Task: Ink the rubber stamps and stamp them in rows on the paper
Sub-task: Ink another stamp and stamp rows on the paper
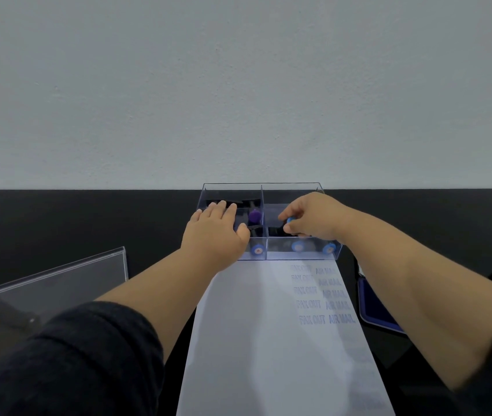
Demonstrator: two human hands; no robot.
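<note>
black counter (58, 223) runs back to a pale grey wall (238, 85) just beyond both hands. clear acrylic divided box (291, 187) sits against that wall line, both hands reaching into it. its near wall touches the far edge of the long white paper sheet (253, 340), which lies between the two forearms and runs toward the body. open counter left of the left forearm, up to a clear acrylic panel (58, 283) standing tilted there. right of the right forearm, a dark blue ink pad (371, 304) lies just beside the paper's edge, partly hidden by the arm.

paper carries two columns of blue prints (320, 295) near its far right side, five rows each, reading "fax out" and "air mail"; the top rows are fainter and blurred. the rest of the sheet is bare.

box holds round-topped stamps: a purple one (255, 217) in the left compartment just right of the left hand, and three light blue ones (299, 247) lying along the near wall, below both hands.

left hand (217, 232): fingers straight, laid flat over the left compartment, thumb beside the near wall. right hand (314, 219): fingers curled, pinching a small blue-topped stamp (290, 220) between thumb and fingertips in the right compartment.
</note>
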